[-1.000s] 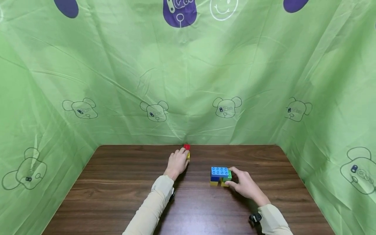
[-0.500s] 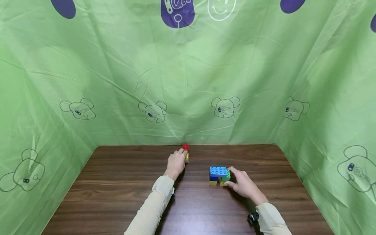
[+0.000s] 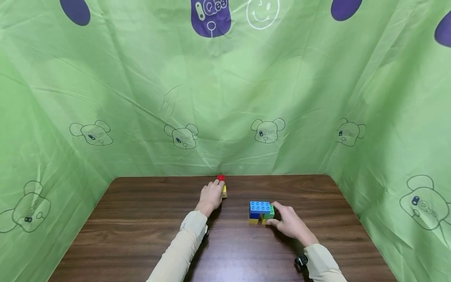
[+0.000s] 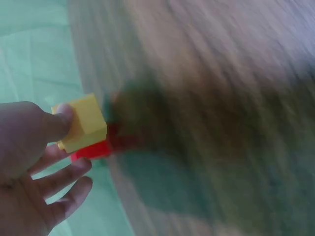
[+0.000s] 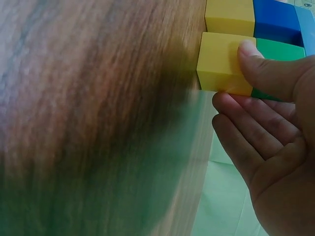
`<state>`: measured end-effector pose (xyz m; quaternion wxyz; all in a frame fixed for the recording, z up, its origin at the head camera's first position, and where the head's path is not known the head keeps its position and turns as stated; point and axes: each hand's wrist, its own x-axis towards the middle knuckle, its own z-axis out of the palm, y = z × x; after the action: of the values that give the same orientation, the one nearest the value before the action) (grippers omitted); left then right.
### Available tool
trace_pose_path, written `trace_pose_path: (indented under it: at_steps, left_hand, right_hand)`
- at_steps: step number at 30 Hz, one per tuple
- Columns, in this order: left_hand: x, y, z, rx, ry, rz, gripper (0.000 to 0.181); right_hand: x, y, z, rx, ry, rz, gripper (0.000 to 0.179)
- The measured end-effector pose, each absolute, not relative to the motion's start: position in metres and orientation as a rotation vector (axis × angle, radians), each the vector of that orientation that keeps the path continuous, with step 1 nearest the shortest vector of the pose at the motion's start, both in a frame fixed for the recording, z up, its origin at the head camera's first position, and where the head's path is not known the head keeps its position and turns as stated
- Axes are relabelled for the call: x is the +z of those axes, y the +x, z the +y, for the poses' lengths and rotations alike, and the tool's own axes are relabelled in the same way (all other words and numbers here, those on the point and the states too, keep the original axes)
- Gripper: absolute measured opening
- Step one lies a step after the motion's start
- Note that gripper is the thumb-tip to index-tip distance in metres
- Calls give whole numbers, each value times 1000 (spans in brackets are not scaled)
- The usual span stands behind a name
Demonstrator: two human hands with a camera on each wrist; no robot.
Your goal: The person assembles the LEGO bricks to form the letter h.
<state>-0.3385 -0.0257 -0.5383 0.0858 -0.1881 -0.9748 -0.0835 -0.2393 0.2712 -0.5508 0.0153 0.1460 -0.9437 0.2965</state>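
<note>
At the back of the table, my left hand (image 3: pixel 210 196) pinches a yellow toy brick (image 4: pixel 87 123) between thumb and fingers. A red brick (image 3: pixel 220 178) sits just beyond it, partly covered by the fingers. To the right stands a small bridge of bricks: a light blue brick (image 3: pixel 260 206) lies across two short stacks. One stack is a dark blue brick (image 5: pixel 276 22) on a yellow one; the other has a green brick (image 5: pixel 280 51) on a yellow brick (image 5: pixel 219 54). My right hand (image 3: pixel 291 222) grips this second stack from its right side, the thumb on the near face.
The dark wooden table (image 3: pixel 141 227) runs back to a green cloth (image 3: pixel 225 152), which also rises on the left and right sides. A dark wrist device (image 3: pixel 300 261) sits at the right sleeve.
My left hand has drawn the yellow brick slightly toward me, away from the red one. The right hand keeps its grip on the bridge. The head view has shifted a little.
</note>
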Motion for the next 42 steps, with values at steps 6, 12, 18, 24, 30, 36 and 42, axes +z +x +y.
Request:
trace_pose_path:
  at_steps: [6, 12, 18, 24, 30, 36, 42]
  left_hand:
    - [-513, -334, -19, -352, -791, -2776, 32]
    - [-478, -320, -1, -500, -1002, -2730, 38]
    - [-441, -297, 21, -452, -1150, -2657, 37]
    - [-431, -280, 29, -364, -1225, -2621, 34]
    - [-440, -273, 32, -284, -1229, -2652, 34]
    - [-451, -267, 34, -216, -1239, -2658, 32]
    - [-451, -264, 43, -189, -1203, -2741, 33]
  right_hand:
    - [-551, -239, 270, 943, 449, -2925, 34]
    - [-552, -239, 270, 952, 472, -2924, 32]
    - [-554, -241, 269, 938, 515, -2893, 32]
    - [-557, -243, 269, 930, 535, -2881, 32]
    - [-556, -242, 268, 949, 542, -2860, 32]
    - [-557, -240, 267, 970, 519, -2876, 33]
    - [-558, -238, 268, 994, 465, -2934, 32]
